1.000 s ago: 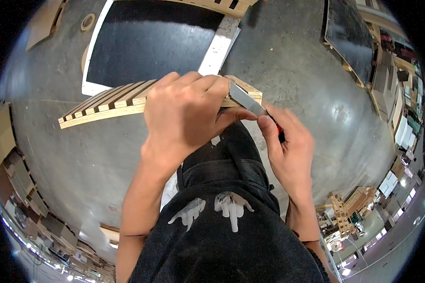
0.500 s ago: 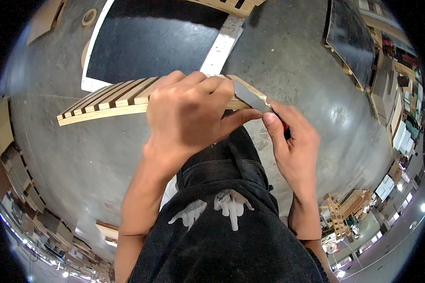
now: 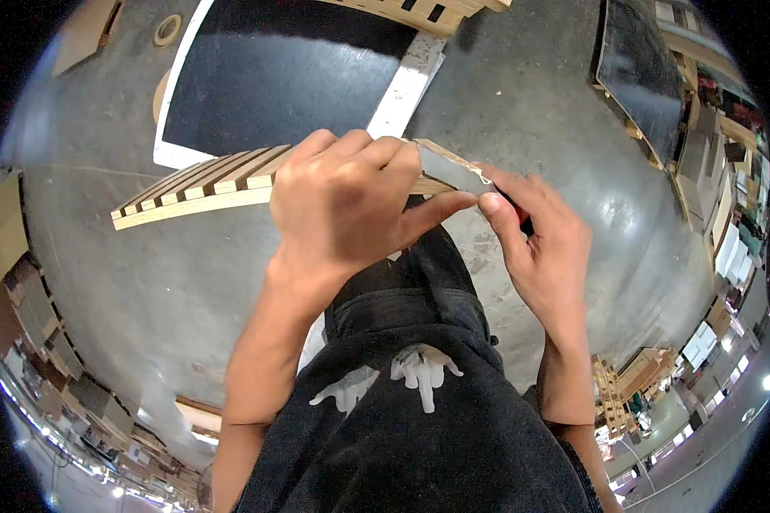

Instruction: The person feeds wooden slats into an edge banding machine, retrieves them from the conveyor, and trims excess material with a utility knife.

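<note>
My left hand (image 3: 342,201) is closed over a slatted light-wood panel (image 3: 184,202), which reaches out to the left with dark grooves between its slats. Just right of that hand, a thin pale wood strip (image 3: 445,156) slants from the panel toward my right fingers, with a small curl (image 3: 486,179) at its end. My right hand (image 3: 543,244) is closed around a red-and-black-handled tool (image 3: 524,219); its working end is hidden, so its kind is unclear. My two thumb tips sit close together beside the panel's right end.
A large black board (image 3: 291,81) with white edges lies on the grey floor ahead. Slatted wood (image 3: 419,13) sits at its far end. A tape roll (image 3: 168,31) lies at far left. Another dark board (image 3: 637,81) and stacked wood are at right; pallet-like wood (image 3: 612,398) stands lower right.
My right hand has moved slightly right, with its thumb tip now farther from my left thumb. The curl stays by its fingers. My left hand keeps its hold on the panel.
</note>
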